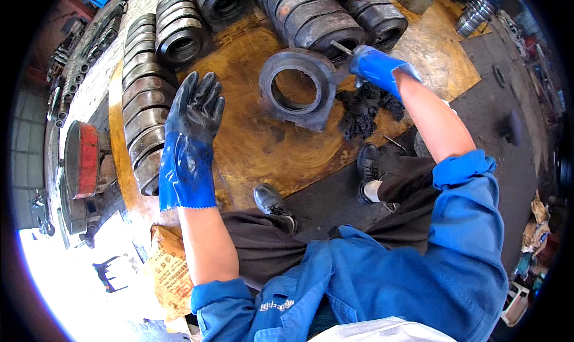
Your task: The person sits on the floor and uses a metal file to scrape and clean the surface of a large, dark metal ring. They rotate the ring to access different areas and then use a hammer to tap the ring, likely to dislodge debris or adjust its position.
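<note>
The ring block [324, 94], a dark metal piece with a big round hole, sits on the brown sheet [257, 162] in front of the person, a little right of the middle. The right hand [375, 70], in a blue glove, is closed round a metal rod [342, 47] just beyond the block's right side. The rod points left toward the end of the far row of rings [317, 25]; from this angle it is hard to tell whether its tip touches them. The left hand [197, 112], gloved too, is empty, its fingers straight and slightly parted, over the sheet beside the left row of rings [140, 85].

For good control, the rod seems best gripped firmly but without strain, with the wrist in line with the forearm. If the block needs steadying, the left hand is best laid flat on its outer edge, fingers out of the hole and off the rod's line. The dark rag [362, 112] bunched against the block's right side could snag, so it deserves some room. The block looks heavy, and both shoes [272, 199] are near it, so any tilting or sliding calls for slow, even force.
</note>
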